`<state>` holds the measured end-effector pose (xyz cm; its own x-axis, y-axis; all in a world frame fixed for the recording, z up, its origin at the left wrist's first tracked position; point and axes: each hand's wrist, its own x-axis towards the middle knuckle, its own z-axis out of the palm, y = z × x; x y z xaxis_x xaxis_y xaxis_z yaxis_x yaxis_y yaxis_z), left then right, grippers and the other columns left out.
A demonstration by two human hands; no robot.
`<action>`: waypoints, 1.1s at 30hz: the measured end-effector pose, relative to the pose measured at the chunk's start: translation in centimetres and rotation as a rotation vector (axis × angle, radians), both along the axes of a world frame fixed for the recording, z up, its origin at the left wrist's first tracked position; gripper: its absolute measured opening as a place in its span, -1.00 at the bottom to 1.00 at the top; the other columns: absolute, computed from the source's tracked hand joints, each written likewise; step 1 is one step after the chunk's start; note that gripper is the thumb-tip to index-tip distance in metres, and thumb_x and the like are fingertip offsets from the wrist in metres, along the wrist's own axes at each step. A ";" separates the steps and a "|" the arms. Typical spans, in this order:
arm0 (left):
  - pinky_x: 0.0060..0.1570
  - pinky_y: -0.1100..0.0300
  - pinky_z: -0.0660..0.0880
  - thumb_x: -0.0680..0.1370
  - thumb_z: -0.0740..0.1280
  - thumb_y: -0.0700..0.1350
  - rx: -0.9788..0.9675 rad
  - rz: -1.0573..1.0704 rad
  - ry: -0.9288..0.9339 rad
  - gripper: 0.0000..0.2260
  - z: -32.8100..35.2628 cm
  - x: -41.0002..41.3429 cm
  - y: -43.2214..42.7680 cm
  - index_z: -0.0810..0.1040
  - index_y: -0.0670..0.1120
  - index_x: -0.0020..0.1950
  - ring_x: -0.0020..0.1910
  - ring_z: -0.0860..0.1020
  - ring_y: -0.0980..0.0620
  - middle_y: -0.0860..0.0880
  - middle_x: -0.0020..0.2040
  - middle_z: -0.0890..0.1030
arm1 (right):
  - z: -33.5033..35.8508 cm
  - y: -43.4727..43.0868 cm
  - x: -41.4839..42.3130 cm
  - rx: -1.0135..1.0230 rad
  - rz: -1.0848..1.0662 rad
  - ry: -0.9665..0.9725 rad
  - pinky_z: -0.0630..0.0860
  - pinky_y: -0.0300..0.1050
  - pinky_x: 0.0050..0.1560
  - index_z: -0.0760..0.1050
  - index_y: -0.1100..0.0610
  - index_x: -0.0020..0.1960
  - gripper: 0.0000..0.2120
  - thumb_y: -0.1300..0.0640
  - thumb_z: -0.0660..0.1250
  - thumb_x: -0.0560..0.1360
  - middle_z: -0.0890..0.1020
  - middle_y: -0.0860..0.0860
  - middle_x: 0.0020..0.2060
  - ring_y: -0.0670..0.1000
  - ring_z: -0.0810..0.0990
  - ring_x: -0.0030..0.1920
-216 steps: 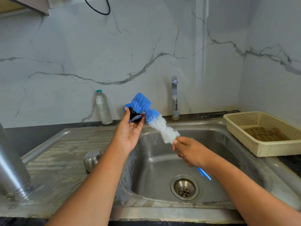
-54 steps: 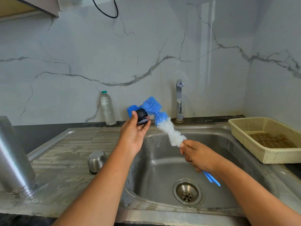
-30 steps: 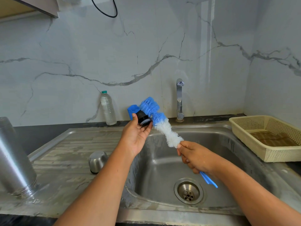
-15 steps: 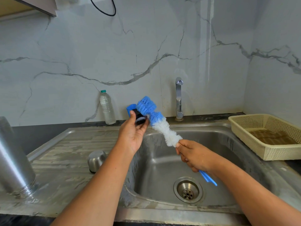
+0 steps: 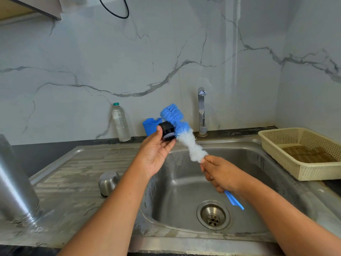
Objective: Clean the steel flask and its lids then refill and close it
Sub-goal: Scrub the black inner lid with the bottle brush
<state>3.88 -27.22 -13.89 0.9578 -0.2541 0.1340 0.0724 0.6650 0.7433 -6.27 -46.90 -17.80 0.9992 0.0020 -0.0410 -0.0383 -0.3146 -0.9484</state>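
While left hand [image 5: 156, 152] pinches black lid [image 5: 167, 133], right hand [image 5: 220, 175] grips brush [image 5: 181, 133], touching

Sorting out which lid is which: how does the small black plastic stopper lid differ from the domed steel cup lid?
The small black plastic stopper lid is matte black; the domed steel cup lid is shiny metal. The stopper is held up in the left hand against the blue-and-white bottle brush; the cup lid rests rim-down, untouched, on the steel drainboard. The stopper looks smaller. Both are round.

Bright, even daylight; sharp focus, wide-angle bending at the edges.
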 end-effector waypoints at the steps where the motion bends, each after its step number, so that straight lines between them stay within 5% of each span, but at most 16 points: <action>1: 0.19 0.00 0.64 0.62 0.35 -0.09 0.004 0.001 -0.010 -0.66 0.3 -0.2 -0.1 0.54 -0.28 0.30 0.19 0.69 -0.15 -0.27 0.19 0.69 | 0.1 -0.2 -0.1 0.026 -0.007 0.003 0.08 -0.15 -0.45 0.38 0.13 -0.07 -0.73 0.00 0.09 0.72 0.31 -0.01 -0.41 -0.07 0.16 -0.48; 6: 0.11 0.02 0.67 0.54 0.40 -0.07 -0.088 0.109 0.032 -0.57 0.6 0.8 0.7 0.53 -0.29 0.32 0.22 0.65 -0.18 -0.32 0.31 0.59 | 0.3 -0.8 -0.8 0.102 0.069 0.073 0.08 -0.18 -0.46 0.40 0.11 -0.07 -0.73 0.00 0.10 0.72 0.33 -0.05 -0.43 -0.08 0.16 -0.47; 11: 0.16 -0.05 0.65 0.69 0.28 -0.10 -0.106 0.057 0.065 -0.67 0.4 0.2 0.2 0.49 -0.28 0.36 0.22 0.67 -0.17 -0.29 0.25 0.66 | 0.4 0.0 -0.6 0.111 0.064 0.061 0.08 -0.18 -0.46 0.39 0.12 -0.06 -0.74 0.03 0.09 0.72 0.33 -0.05 -0.45 -0.08 0.16 -0.47; 18: -0.11 -0.03 0.71 0.75 0.20 -0.10 -0.207 0.131 0.158 -0.74 0.4 0.2 0.1 0.49 -0.29 0.27 0.11 0.68 -0.23 -0.35 0.20 0.63 | 0.2 0.3 -0.6 0.029 0.042 0.033 0.08 -0.17 -0.46 0.40 0.13 -0.06 -0.73 0.02 0.09 0.72 0.32 -0.02 -0.43 -0.08 0.16 -0.48; 23: 0.05 0.06 0.69 0.66 0.34 -0.08 -0.094 0.118 0.066 -0.70 0.2 -0.1 -0.5 0.55 -0.30 0.26 0.12 0.72 -0.12 -0.26 0.18 0.70 | 0.1 0.2 -0.5 0.012 0.033 0.022 0.10 -0.15 -0.45 0.41 0.14 -0.05 -0.73 0.02 0.09 0.72 0.33 -0.02 -0.42 -0.08 0.17 -0.48; 29: -0.04 0.09 0.69 0.65 0.35 -0.09 -0.172 0.190 0.105 -0.72 0.2 1.1 0.9 0.55 -0.28 0.24 0.08 0.72 -0.12 -0.26 0.19 0.68 | 0.0 0.3 -0.7 -0.007 0.070 0.051 0.09 -0.16 -0.45 0.39 0.12 -0.08 -0.72 0.01 0.10 0.72 0.33 -0.03 -0.43 -0.08 0.16 -0.48; 33: 0.02 0.07 0.69 0.67 0.32 -0.12 0.054 0.074 0.009 -0.77 -0.3 -0.2 -0.3 0.56 -0.28 0.21 0.06 0.73 -0.11 -0.26 0.12 0.70 | 0.1 0.4 -0.3 -0.003 0.011 0.029 0.10 -0.16 -0.46 0.38 0.13 -0.08 -0.74 0.04 0.09 0.72 0.32 -0.03 -0.43 -0.09 0.17 -0.50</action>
